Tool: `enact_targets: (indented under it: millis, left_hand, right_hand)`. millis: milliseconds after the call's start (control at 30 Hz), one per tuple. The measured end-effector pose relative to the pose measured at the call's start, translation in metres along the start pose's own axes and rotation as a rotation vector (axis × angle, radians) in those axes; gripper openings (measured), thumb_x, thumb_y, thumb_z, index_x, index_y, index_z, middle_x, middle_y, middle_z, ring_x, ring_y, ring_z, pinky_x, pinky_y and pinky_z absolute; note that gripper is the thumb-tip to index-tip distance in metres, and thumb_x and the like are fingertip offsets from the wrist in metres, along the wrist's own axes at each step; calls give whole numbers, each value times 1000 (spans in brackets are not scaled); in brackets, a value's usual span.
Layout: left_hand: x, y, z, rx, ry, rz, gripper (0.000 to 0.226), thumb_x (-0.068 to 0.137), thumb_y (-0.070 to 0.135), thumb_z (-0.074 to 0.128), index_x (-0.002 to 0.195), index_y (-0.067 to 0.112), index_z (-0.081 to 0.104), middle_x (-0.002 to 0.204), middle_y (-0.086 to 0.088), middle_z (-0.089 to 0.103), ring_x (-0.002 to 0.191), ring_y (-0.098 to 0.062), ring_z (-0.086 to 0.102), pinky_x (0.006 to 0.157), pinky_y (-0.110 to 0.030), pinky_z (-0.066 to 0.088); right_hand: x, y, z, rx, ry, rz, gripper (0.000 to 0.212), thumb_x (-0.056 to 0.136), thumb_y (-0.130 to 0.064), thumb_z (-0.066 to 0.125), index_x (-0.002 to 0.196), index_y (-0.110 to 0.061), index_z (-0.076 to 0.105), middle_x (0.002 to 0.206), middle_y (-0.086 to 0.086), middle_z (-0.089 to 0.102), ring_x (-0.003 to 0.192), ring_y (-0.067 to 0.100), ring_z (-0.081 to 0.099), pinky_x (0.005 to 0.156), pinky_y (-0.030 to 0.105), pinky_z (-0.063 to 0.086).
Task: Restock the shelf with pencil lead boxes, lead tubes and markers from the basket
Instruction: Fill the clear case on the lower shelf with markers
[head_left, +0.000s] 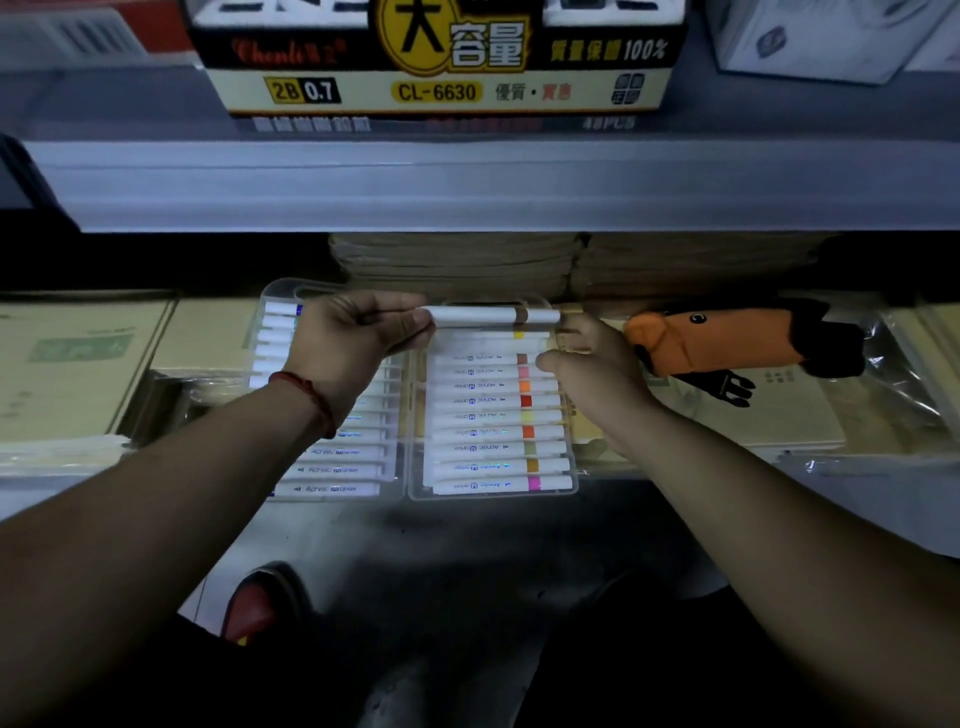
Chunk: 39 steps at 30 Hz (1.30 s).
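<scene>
The left hand (353, 338) pinches the left end of a white marker (483, 314) with a brown band, level over the far edge of the open clear case (409, 492), while the right hand (597, 364) curls by its capped end, grip unclear.

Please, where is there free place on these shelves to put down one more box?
Upper shelf: a bare grey patch left of the yellow lead box, and a narrow one between it and the white box. The lower shelf is crowded: notebooks, the open marker case, the orange pouch and the brown stacks behind cover it.
</scene>
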<state>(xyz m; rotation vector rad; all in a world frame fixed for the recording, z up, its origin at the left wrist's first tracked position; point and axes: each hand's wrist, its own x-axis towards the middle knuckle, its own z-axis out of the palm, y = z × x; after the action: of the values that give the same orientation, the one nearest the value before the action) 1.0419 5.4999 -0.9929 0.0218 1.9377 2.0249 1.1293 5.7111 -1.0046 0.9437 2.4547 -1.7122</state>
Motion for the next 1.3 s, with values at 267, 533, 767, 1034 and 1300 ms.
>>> enact_targets:
  millis: [267,533,767,1034,1300]
  left_hand:
    - [-14,-5,-11,-44,-35,-76,10,89,-7,65,91,1,71,78,-8,76,79,-22,75,81,-26,60]
    - [-14,-2,-14,230,-102,77,19,85,-3,74,101,7,76,92,-28,66,78,-25,70,77,-26,59]
    - [-3,-17,-16,512,-79,172,13,87,8,76,97,17,78,78,-25,69,66,-20,69,75,-29,58]
    - [18,-41,7,623,-9,103,6,87,22,78,92,21,76,81,-2,74,71,-9,64,67,-11,46]
    - [31,-51,19,861,-62,173,15,93,26,67,105,25,77,66,5,71,71,-9,69,77,-25,53]
  right_hand:
    - [-10,-1,-2,111,-136,-177,21,96,-12,64,111,-26,68,89,3,76,73,13,70,66,29,52]
    - [-11,-5,-9,163,-264,-144,29,102,-30,57,97,-4,69,77,8,68,65,20,62,58,32,46]
    - [-6,0,-2,40,-210,-95,25,103,-31,55,108,-9,67,84,3,69,62,17,62,56,31,48]
    - [7,20,0,-357,-20,-205,48,97,-10,56,141,-26,50,124,4,62,91,16,65,58,21,48]
    - [9,37,-6,-594,-128,-189,61,99,-20,54,155,-34,33,153,8,33,126,26,53,97,35,50]
